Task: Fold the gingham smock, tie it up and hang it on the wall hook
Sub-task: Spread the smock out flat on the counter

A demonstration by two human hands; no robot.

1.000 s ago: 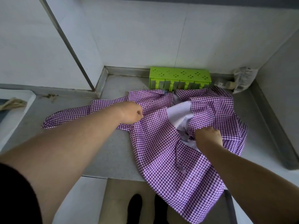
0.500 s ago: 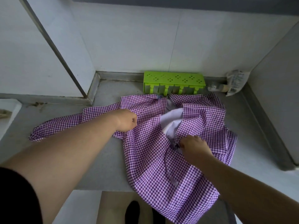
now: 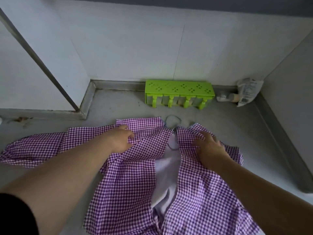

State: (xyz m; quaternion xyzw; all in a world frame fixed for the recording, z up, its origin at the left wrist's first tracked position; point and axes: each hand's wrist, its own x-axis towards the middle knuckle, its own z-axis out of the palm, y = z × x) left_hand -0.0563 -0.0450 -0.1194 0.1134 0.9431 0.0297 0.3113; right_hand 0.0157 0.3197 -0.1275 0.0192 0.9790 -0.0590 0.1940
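The purple-and-white gingham smock (image 3: 128, 180) lies spread on the grey counter (image 3: 118, 109), its two halves parted to show a pale lilac lining (image 3: 167, 173). One sleeve stretches out to the left. A thin cord loop (image 3: 172, 120) lies at the neck. My left hand (image 3: 121, 139) rests on the left shoulder area with fingers loosely bent on the cloth. My right hand (image 3: 209, 146) lies flat with spread fingers on the right half. No wall hook is in view.
A lime-green plastic rack (image 3: 179, 92) stands against the back wall. A crumpled plastic packet (image 3: 247, 91) and a small bottle (image 3: 227, 98) sit in the back right corner. White walls close in the back, right and left of the counter.
Both hands have let go of the bunched cloth and now lie on it. The smock has been pulled flatter and nearer to me, away from the green rack.
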